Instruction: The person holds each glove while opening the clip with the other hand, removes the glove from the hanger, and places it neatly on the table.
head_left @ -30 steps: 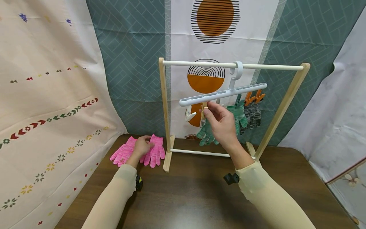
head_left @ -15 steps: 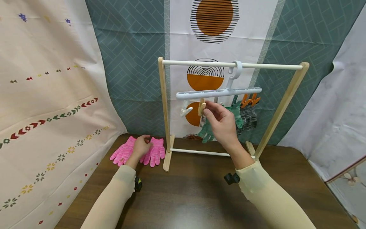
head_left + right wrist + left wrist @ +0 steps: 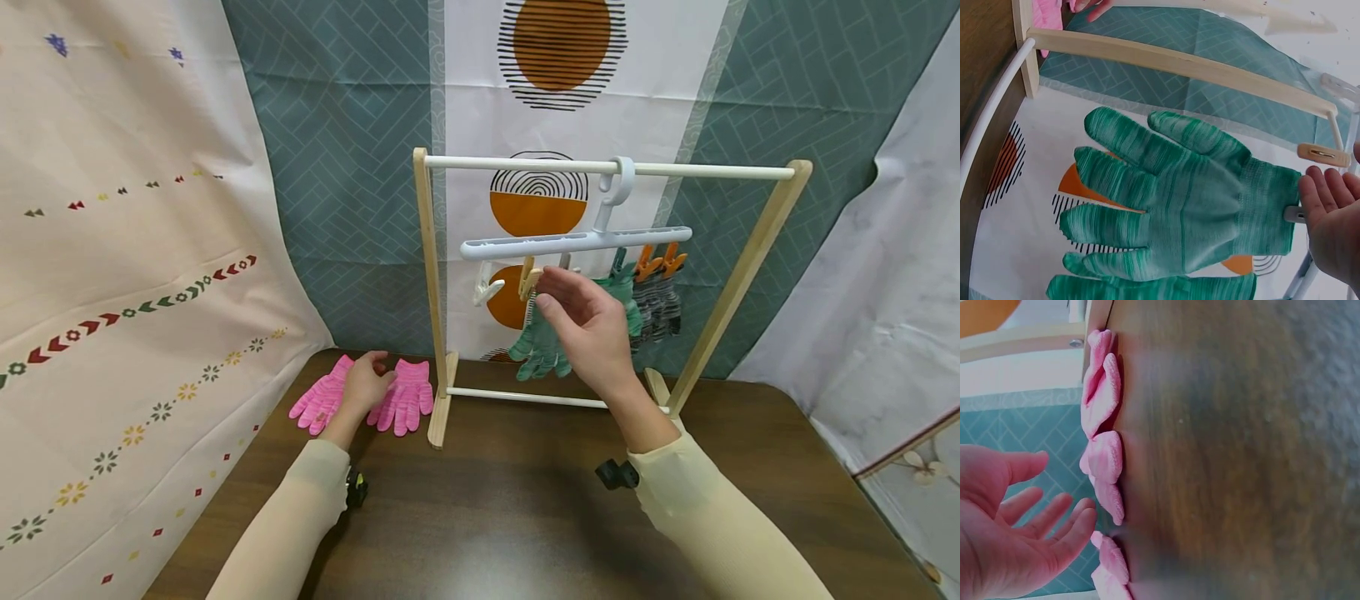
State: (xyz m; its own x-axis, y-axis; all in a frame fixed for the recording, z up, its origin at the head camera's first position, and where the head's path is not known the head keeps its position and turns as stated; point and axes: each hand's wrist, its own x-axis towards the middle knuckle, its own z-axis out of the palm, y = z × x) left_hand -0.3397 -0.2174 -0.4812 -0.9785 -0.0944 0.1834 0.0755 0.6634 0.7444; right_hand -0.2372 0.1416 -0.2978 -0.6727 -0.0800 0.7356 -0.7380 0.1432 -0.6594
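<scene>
My left hand point(image 3: 366, 385) hovers between two pink gloves point(image 3: 405, 400) lying on the table, its fingers loosely bent and holding nothing in the left wrist view. My right hand point(image 3: 592, 333) is raised beneath the pale blue hanger point(image 3: 540, 246), fingers relaxed and apart from the tan clip point(image 3: 528, 279) just left of its fingertips. Close to that hand, a green glove point(image 3: 1197, 206) hangs by its cuff from a grey clip point(image 3: 1294, 214). A second green glove point(image 3: 1160, 287) shows at the lower edge of the right wrist view.
A wooden rack with a white top rod point(image 3: 510, 164) carries the hanger. A white clip point(image 3: 486, 289) hangs at its left end. To the right, orange clips point(image 3: 648, 263) hold dark grey striped gloves point(image 3: 656, 310). Patterned cloths surround the brown table point(image 3: 495, 500).
The hanger has swung from a slant to nearly level. My right fingers have come away from the tan clip, slightly rightward. My left hand has drifted a little left.
</scene>
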